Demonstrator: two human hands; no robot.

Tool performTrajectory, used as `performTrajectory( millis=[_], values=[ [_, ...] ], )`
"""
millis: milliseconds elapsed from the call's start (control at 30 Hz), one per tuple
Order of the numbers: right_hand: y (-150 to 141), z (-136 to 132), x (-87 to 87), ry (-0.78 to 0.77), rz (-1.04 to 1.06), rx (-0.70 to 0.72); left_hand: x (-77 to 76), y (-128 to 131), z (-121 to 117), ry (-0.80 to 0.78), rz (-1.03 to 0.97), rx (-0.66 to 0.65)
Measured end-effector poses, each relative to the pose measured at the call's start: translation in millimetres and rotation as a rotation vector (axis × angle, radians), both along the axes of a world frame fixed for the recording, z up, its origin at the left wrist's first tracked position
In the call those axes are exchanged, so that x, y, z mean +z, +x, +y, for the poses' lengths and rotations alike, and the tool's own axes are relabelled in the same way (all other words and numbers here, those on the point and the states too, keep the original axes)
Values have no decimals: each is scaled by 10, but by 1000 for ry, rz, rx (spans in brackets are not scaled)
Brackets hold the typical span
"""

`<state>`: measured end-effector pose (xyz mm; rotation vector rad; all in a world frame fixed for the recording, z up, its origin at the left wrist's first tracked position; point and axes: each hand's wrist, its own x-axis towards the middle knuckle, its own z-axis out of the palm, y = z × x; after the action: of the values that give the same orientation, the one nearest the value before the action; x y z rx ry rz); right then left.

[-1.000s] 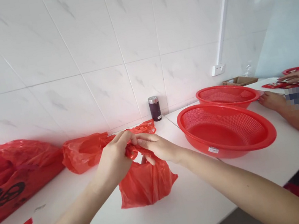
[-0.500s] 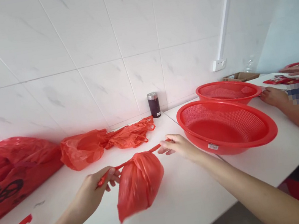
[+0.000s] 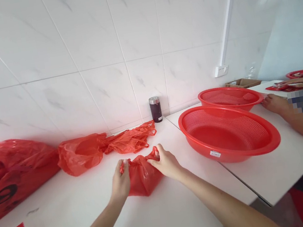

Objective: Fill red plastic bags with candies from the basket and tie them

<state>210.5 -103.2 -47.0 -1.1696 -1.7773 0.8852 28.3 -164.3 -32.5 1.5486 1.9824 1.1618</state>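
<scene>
A filled red plastic bag (image 3: 144,179) rests on the white table between my two hands, its top gathered. My left hand (image 3: 121,179) is closed on the bag's left side, with a bit of red plastic poking up by the thumb. On the opposite side my right hand (image 3: 164,162) grips the bag's upper right part, thumb toward the middle. What the bag contains is hidden. Behind it lie crumpled red plastic bags (image 3: 129,139), and one more puffed-out red bag (image 3: 81,155) beside them.
Two red perforated basins (image 3: 231,150) stand to the right. A dark tumbler (image 3: 156,110) is by the tiled wall. A large red bag with black print (image 3: 12,173) lies at left. At right, another person's hand (image 3: 275,103) touches the rear basin's side; a cardboard box (image 3: 242,83) sits behind.
The bag has come down onto the table, and my hands have moved closer together, from its outstretched handles to its sides. The other person's far hand now holds red packets.
</scene>
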Motion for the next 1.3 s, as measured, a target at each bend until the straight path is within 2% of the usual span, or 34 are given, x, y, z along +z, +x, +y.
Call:
performTrajectory(
  millis=[167,333,500,833,1100,1200,1300],
  values=[
    [-89,81,-127,-56,36,24,-151,97,170,-32,167,77],
    [53,204,-222,-97,97,40,-213,-79,250,-107,355,106],
    [203,264,-327,-123,74,22,-279,-219,251,-185,503,83],
    [177,266,-465,-97,-112,-17,-364,-323,238,-304,564,64],
    [220,261,-422,-147,-133,-40,-290,-556,140,-355,387,122],
    [240,271,-413,-147,-126,-57,-175,-702,104,-410,288,71],
    [252,277,-424,-138,-91,-56,18,-781,83,-450,271,23]
  ],
)
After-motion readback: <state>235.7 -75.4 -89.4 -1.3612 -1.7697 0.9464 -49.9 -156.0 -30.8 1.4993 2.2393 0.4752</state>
